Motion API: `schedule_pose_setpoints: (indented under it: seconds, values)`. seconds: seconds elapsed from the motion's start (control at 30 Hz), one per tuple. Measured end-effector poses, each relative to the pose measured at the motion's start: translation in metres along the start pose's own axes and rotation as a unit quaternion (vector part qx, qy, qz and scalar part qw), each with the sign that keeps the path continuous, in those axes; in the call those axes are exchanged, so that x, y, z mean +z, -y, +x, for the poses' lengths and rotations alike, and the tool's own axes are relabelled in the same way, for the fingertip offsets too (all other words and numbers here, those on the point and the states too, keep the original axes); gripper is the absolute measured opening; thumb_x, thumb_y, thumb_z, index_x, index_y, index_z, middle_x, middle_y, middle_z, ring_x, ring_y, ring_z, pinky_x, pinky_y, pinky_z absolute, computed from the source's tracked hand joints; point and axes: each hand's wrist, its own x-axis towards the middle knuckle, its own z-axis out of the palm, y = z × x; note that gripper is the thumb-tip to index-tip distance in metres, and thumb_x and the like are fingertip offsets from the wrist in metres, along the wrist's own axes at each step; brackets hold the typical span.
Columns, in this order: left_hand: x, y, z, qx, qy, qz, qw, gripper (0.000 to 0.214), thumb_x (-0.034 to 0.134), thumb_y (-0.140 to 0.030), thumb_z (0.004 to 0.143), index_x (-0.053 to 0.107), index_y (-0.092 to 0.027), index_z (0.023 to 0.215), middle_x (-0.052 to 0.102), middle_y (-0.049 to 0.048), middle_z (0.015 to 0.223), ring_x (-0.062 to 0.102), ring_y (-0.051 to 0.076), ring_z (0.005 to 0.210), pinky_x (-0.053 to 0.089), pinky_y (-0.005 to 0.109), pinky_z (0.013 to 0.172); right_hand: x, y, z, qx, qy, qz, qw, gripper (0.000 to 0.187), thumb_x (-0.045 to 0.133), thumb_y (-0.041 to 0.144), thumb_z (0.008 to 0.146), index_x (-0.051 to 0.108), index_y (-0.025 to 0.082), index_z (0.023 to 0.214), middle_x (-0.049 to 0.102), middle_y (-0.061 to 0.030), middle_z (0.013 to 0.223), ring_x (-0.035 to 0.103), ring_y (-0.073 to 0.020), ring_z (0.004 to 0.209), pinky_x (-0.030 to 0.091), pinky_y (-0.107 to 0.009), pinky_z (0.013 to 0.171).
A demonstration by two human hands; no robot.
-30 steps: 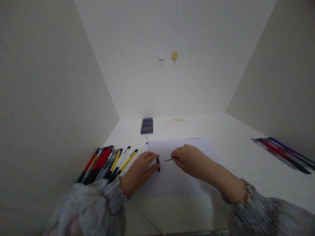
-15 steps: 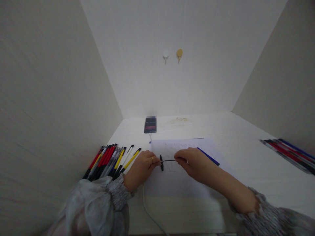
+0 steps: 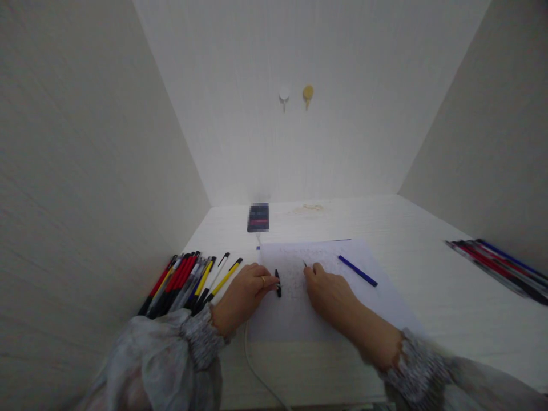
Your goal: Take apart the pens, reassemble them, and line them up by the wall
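Note:
My left hand (image 3: 248,288), with a ring on one finger, is pinched shut over the left side of the paper. Something small and pale shows at its fingertips, too small to name. Right beside those fingertips a short black pen part (image 3: 277,275) lies on the written paper sheet (image 3: 274,325). Closer to the middle of the sheet, my right hand (image 3: 331,291) is closed on a thin pen refill (image 3: 305,264); only its tip sticks out, and the fingers hide the rest. A blue pen barrel (image 3: 358,270) rests on the paper beyond the right hand.
Several pens (image 3: 184,279) in red, yellow, white and black lie in a bunch at the left. More slim pen pieces (image 3: 496,265) lie by the right wall. A dark phone-like device (image 3: 258,217) stands at the back, with a white cable (image 3: 252,365) running toward the front edge.
The thin refill stretched between both hands before; now it is in my right hand alone, its tip turned away from me. My left hand stays beside the black part, still pinched.

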Motion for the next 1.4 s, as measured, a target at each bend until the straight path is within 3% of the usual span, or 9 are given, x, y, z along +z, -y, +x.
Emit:
schedule_pose_setpoints:
  seconds: [0.2, 0.37, 0.57, 0.77, 0.97, 1.07, 1.2, 1.3, 1.4]
  values:
    - [-0.001, -0.002, -0.001, 0.049, 0.01, 0.031, 0.998, 0.019, 0.047, -0.02, 0.078, 0.063, -0.02, 0.088, 0.059, 0.0041, 0.073, 0.049, 0.015, 0.072, 0.039, 0.028, 0.066, -0.025, -0.001, 0.002, -0.013, -0.069, 0.13, 0.989, 0.028, 0.032, 0.029, 0.082, 0.055, 0.017, 0.073, 0.057, -0.0047, 0.074, 0.055, -0.0139, 0.065, 0.035, -0.023, 0.056]
    - [0.001, 0.0, -0.003, 0.094, 0.007, 0.06, 0.994, 0.02, 0.044, -0.021, 0.08, 0.062, -0.022, 0.089, 0.058, 0.0045, 0.072, 0.047, 0.016, 0.071, 0.037, 0.029, 0.064, -0.029, 0.022, 0.0, -0.077, -0.027, 0.246, 0.966, 0.028, 0.039, 0.037, 0.078, 0.059, 0.019, 0.073, 0.062, -0.002, 0.07, 0.054, -0.012, 0.063, 0.034, -0.022, 0.055]
    - [0.002, 0.001, -0.003, 0.114, 0.006, 0.057, 0.992, 0.02, 0.045, -0.02, 0.079, 0.06, -0.024, 0.093, 0.058, 0.0037, 0.073, 0.048, 0.016, 0.072, 0.037, 0.03, 0.064, -0.02, 0.032, 0.001, -0.045, -0.004, 0.211, 0.976, 0.022, 0.041, 0.029, 0.075, 0.06, 0.019, 0.074, 0.063, -0.0032, 0.07, 0.056, -0.0149, 0.064, 0.034, -0.023, 0.054]
    - [0.001, -0.001, -0.004, 0.048, -0.016, 0.037, 0.998, 0.025, 0.051, -0.024, 0.075, 0.056, -0.017, 0.099, 0.06, 0.0062, 0.083, 0.049, 0.018, 0.079, 0.04, 0.033, 0.073, -0.015, 0.026, 0.006, 0.03, -0.015, 0.141, 0.989, 0.02, 0.04, 0.025, 0.075, 0.058, 0.017, 0.076, 0.063, -0.0066, 0.072, 0.058, -0.0194, 0.065, 0.037, -0.026, 0.053]
    - [0.002, -0.002, -0.004, 0.065, 0.036, 0.019, 0.997, 0.022, 0.049, -0.022, 0.077, 0.058, -0.019, 0.096, 0.059, 0.0059, 0.085, 0.05, 0.017, 0.081, 0.042, 0.032, 0.073, -0.008, 0.027, 0.005, 0.036, -0.007, 0.084, 0.996, 0.02, 0.038, 0.024, 0.077, 0.055, 0.014, 0.081, 0.062, -0.0094, 0.07, 0.059, -0.0211, 0.065, 0.039, -0.027, 0.053]
    - [0.002, -0.002, -0.004, 0.071, 0.037, 0.014, 0.997, 0.021, 0.049, -0.023, 0.077, 0.058, -0.019, 0.095, 0.059, 0.0057, 0.086, 0.051, 0.017, 0.082, 0.042, 0.032, 0.073, -0.011, 0.014, 0.009, 0.052, -0.007, 0.077, 0.996, 0.023, 0.036, 0.029, 0.079, 0.054, 0.015, 0.082, 0.062, -0.0085, 0.072, 0.059, -0.0209, 0.067, 0.039, -0.028, 0.054]
    - [0.001, -0.002, -0.005, 0.07, 0.025, 0.019, 0.997, 0.02, 0.049, -0.024, 0.077, 0.059, -0.019, 0.093, 0.059, 0.0058, 0.087, 0.051, 0.017, 0.082, 0.042, 0.032, 0.074, -0.017, -0.025, 0.018, 0.1, -0.029, 0.041, 0.994, 0.025, 0.034, 0.027, 0.08, 0.056, 0.016, 0.083, 0.059, -0.0085, 0.083, 0.057, -0.0198, 0.073, 0.037, -0.028, 0.059]
    - [0.0, -0.002, -0.005, 0.066, 0.028, 0.019, 0.997, 0.02, 0.048, -0.023, 0.077, 0.059, -0.02, 0.093, 0.059, 0.0054, 0.086, 0.052, 0.017, 0.082, 0.042, 0.032, 0.074, -0.014, -0.049, 0.022, 0.088, 0.0, 0.072, 0.994, 0.023, 0.04, 0.031, 0.077, 0.058, 0.019, 0.085, 0.057, -0.0069, 0.087, 0.055, -0.0187, 0.076, 0.036, -0.026, 0.059]
    - [0.001, -0.002, -0.005, 0.062, 0.04, 0.018, 0.997, 0.02, 0.048, -0.023, 0.077, 0.058, -0.019, 0.094, 0.058, 0.0055, 0.086, 0.051, 0.017, 0.082, 0.042, 0.032, 0.074, -0.006, -0.057, 0.021, 0.069, 0.017, 0.112, 0.991, 0.021, 0.044, 0.031, 0.075, 0.058, 0.019, 0.084, 0.057, -0.0062, 0.087, 0.054, -0.0166, 0.077, 0.035, -0.024, 0.061]
